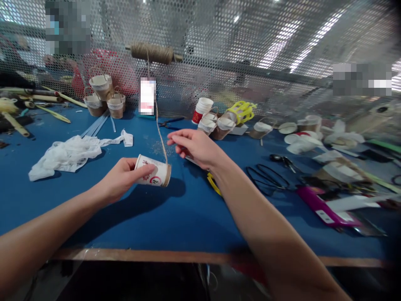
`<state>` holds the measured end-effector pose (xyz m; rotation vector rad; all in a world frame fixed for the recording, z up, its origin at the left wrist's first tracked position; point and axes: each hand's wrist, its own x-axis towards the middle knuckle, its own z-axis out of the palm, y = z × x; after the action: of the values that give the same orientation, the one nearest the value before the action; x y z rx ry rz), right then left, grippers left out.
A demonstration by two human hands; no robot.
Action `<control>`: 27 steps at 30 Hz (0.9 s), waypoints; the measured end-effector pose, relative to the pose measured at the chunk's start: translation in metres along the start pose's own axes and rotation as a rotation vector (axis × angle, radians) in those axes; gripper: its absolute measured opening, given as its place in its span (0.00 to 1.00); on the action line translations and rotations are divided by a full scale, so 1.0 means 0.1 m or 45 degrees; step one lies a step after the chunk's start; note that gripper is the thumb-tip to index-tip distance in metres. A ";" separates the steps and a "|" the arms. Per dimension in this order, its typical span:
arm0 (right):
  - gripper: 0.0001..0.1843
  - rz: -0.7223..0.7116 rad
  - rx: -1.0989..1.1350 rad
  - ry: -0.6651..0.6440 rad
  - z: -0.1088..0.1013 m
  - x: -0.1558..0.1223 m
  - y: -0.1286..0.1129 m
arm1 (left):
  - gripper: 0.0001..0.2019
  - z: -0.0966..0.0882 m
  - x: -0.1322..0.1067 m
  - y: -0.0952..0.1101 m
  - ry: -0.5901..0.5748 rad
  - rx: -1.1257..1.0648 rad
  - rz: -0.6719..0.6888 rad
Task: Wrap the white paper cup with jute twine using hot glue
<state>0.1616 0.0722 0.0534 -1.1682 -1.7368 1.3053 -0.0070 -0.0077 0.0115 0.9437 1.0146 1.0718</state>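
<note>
My left hand (123,177) is wrapped round a white paper cup (158,168) with red and dark print, tipped on its side. Brown twine (161,136) circles the cup's right-hand end. From there the strand runs taut up to a twine spool (152,53) on a rod by the mesh. Just right of the strand, my right hand (194,146) is open, its fingers loosely bent and apart, with nothing visible in them. A yellow-handled tool (214,184), partly hidden under my right hand and forearm, lies on the blue table (150,225).
White lace fabric (70,154) is bunched at the left. Small twine-wrapped buckets (102,98) stand at the back left, others (216,125) behind my right hand. A black cord (267,179) and a purple glue gun (327,209) lie at the right. Perforated metal mesh (203,50) closes the back.
</note>
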 end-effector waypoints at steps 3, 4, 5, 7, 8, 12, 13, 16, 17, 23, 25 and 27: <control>0.09 -0.046 -0.008 -0.095 0.07 0.24 -0.14 | 0.05 0.00 0.01 -0.02 -0.018 0.061 0.019; 0.10 -0.065 -0.025 -0.106 0.09 0.32 -0.19 | 0.05 0.00 0.01 -0.03 -0.023 0.076 0.021; 0.10 -0.089 -0.038 -0.112 0.12 0.39 -0.23 | 0.05 0.00 0.01 -0.03 -0.027 0.092 0.022; 0.10 -0.117 -0.048 -0.125 0.16 0.51 -0.28 | 0.06 0.00 0.00 -0.03 -0.028 0.122 0.028; 0.10 -0.131 -0.039 -0.126 0.18 0.54 -0.29 | 0.06 0.00 0.00 -0.03 -0.027 0.134 0.035; 0.07 -0.185 0.039 -0.085 0.19 0.53 -0.25 | 0.07 0.00 0.00 -0.02 -0.006 0.152 0.078; 0.06 -0.190 0.045 -0.074 0.18 0.50 -0.23 | 0.07 0.00 0.00 -0.02 -0.003 0.159 0.084; 0.06 -0.182 -0.031 -0.092 0.14 0.38 -0.10 | 0.09 0.00 -0.01 -0.02 0.012 0.178 0.123; 0.06 -0.177 -0.083 -0.108 0.12 0.33 -0.05 | 0.09 0.00 -0.02 -0.02 0.005 0.176 0.134; 0.10 -0.023 -0.469 -0.378 0.09 0.02 0.24 | 0.05 0.02 -0.11 0.01 -0.148 0.209 0.171; 0.10 0.005 -0.496 -0.523 0.08 -0.08 0.29 | 0.05 0.03 -0.15 0.02 -0.205 0.267 0.158; 0.10 0.028 -0.515 -0.676 0.06 -0.17 0.31 | 0.06 0.04 -0.18 0.03 -0.267 0.312 0.150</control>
<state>0.1705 0.0573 0.0219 -1.1143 -2.4685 1.4041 -0.0066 -0.0248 0.0188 1.3008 0.9380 0.9345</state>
